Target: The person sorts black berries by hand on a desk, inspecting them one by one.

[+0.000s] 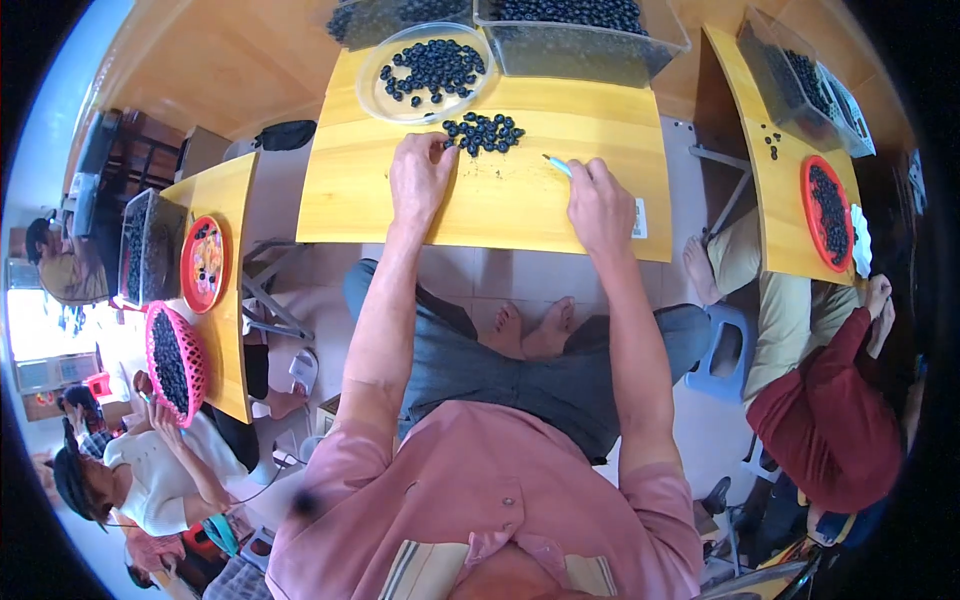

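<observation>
A small pile of dark, shiny, bead-like balls (pixel 485 132) lies on the yellow wooden table (pixel 520 215). At its left edge is my left hand (pixel 420 178), thumb and fingers pinched together; whatever is between the fingertips is too small to make out. My right hand (pixel 598 208) grips a slim tool with a light blue handle (pixel 558 166), its dark tip pointing left toward the pile. Just behind my left hand, a clear round tray (pixel 368 92) holds more of the same balls. Dark specks lie on the wood between my hands.
Clear bins (pixel 590 62) full of dark balls stand at the table's far edge. On the left table are a red plate (pixel 190 270) and a pink basket (pixel 200 372), held by a person. The right table bears a red tray (pixel 808 225); a person in dark red sits there. A blue stool (pixel 722 365) stands nearby.
</observation>
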Available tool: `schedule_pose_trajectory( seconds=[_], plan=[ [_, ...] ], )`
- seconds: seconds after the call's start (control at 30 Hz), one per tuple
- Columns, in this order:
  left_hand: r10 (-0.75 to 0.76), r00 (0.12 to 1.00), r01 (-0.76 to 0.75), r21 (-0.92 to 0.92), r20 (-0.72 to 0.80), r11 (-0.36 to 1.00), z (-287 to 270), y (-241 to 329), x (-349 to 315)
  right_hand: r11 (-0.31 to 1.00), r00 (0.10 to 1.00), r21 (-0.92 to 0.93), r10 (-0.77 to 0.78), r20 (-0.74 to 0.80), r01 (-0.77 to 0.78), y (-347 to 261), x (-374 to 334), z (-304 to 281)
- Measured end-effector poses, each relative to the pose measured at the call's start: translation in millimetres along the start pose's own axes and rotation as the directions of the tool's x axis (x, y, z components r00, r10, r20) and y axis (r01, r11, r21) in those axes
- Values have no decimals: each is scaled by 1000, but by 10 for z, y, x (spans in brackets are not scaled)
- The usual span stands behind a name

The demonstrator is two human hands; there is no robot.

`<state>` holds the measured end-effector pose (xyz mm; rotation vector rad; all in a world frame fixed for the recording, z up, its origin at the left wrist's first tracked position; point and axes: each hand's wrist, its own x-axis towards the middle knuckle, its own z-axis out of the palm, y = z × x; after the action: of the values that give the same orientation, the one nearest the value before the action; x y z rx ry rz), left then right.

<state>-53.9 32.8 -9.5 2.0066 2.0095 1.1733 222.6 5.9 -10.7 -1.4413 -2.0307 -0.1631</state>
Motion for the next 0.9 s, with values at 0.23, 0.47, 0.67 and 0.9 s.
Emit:
schedule_pose_trajectory(
  seconds=[0.23, 0.47, 0.67, 0.9],
  plan=[
    [-263, 964, 242, -496, 29, 834, 31, 472, -117, 1000, 1000, -23, 10, 28, -10, 6, -5, -8],
    [-65, 993, 110, -571, 98, 813, 372, 864, -287, 999, 999, -41, 15, 34, -13, -17, -10, -6],
    [-84, 989, 137, -540, 122, 830, 439, 871, -320, 1000, 1000, -19, 20, 17, -19, -22, -8, -26],
    [-92, 979, 177, -539, 181, 823, 427, 922, -329, 996, 996, 14, -87, -14, 87, -42, 2, -76]
  ],
)
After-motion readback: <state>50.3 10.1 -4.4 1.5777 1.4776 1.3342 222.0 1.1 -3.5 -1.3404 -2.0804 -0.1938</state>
